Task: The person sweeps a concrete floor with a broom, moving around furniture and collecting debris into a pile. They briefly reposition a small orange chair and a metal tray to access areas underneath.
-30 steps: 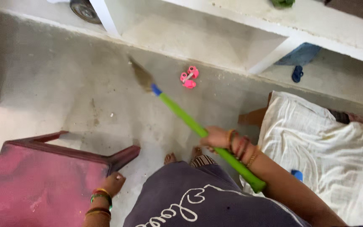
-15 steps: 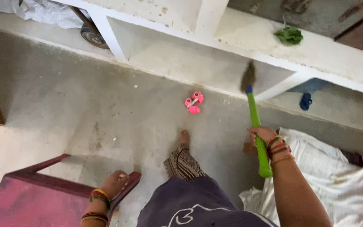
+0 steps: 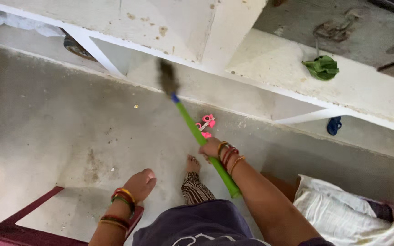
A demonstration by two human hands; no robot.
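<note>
My right hand [image 3: 211,148] grips the green handle of a broom [image 3: 192,129]. Its dark bristle head points up and to the left, blurred, near the white concrete shelf [image 3: 270,68]. A small pink toy [image 3: 205,124] lies on the grey floor just behind the handle. My left hand [image 3: 141,182], with coloured bangles on the wrist, rests on the edge of a dark red plastic stool [image 3: 19,230] at the lower left. One bare foot [image 3: 192,165] stands on the floor between my hands.
A green crumpled cloth [image 3: 322,67] lies on the shelf top. A blue sandal [image 3: 334,125] sits under the shelf at right. White bedding [image 3: 343,214] lies on the floor at lower right. A dark round object [image 3: 76,47] sits under the shelf at left.
The broom head has swung from right back to the left and is blurred. My left hand has slid along the stool's edge, and the view has shifted closer to the shelf.
</note>
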